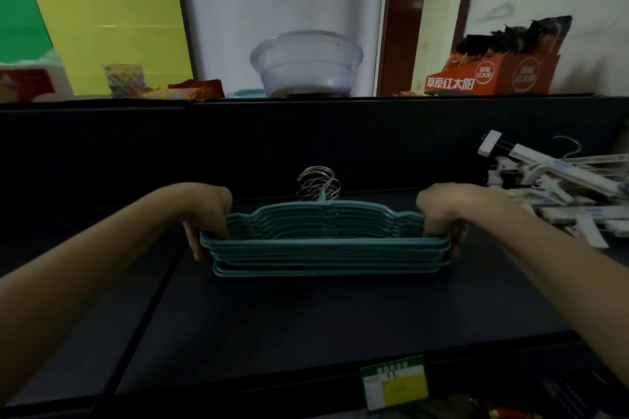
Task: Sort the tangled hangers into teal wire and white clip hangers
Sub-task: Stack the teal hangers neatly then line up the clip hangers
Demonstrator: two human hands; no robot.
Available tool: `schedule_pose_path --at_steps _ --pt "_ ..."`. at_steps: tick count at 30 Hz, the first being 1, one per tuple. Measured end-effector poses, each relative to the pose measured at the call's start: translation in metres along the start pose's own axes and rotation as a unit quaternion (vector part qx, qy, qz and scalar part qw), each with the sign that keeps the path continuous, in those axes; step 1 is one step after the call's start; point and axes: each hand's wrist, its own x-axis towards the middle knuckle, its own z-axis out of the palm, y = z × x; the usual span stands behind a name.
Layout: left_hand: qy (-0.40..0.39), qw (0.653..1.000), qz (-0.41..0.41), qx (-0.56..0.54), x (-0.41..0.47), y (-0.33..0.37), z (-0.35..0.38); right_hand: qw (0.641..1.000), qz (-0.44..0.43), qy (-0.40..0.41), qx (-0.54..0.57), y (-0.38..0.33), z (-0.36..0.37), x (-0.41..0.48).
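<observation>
The stack of teal wire hangers (325, 241) lies flat in the middle of the dark table (306, 323), its metal hooks (320, 182) bunched at the far side, pointing toward the dark back panel (306, 136). The left hand (207, 214) is clamped on the stack's left end, the right hand (442, 214) on its right end, thumbs toward the near side. The heap of white clip hangers (558, 187) sits well apart at the table's right edge, against the panel. Bare table surface lies between the stack and the near edge, and to the left. A green and yellow label (394, 381) hangs at the near edge.
</observation>
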Motion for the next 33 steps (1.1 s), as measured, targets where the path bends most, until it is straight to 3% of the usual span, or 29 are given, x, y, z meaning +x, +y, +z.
schedule_pose_path --at_steps 3,8,11,19,24,33 --pt "0.015 1.000 -0.003 -0.023 -0.002 -0.005 0.002 0.998 0.001 -0.015 0.059 0.006 -0.001 -0.003" --pt "-0.089 0.994 -0.039 -0.040 -0.017 -0.016 0.002 0.988 0.051 -0.118 0.092 0.016 0.002 -0.013" --pt "-0.089 0.995 -0.038 -0.022 -0.019 -0.015 0.007 0.986 0.059 -0.137 0.075 0.013 0.004 -0.013" --pt "-0.056 0.997 -0.024 0.052 -0.013 -0.006 0.008 0.988 0.050 -0.129 0.070 0.013 0.001 -0.014" --pt "-0.087 0.995 -0.045 0.023 -0.011 -0.011 0.004 0.991 0.038 -0.082 0.103 0.016 0.000 -0.006" --pt "-0.039 0.998 -0.041 -0.022 0.002 -0.003 0.008 0.994 0.036 -0.046 0.089 0.010 0.007 -0.002"
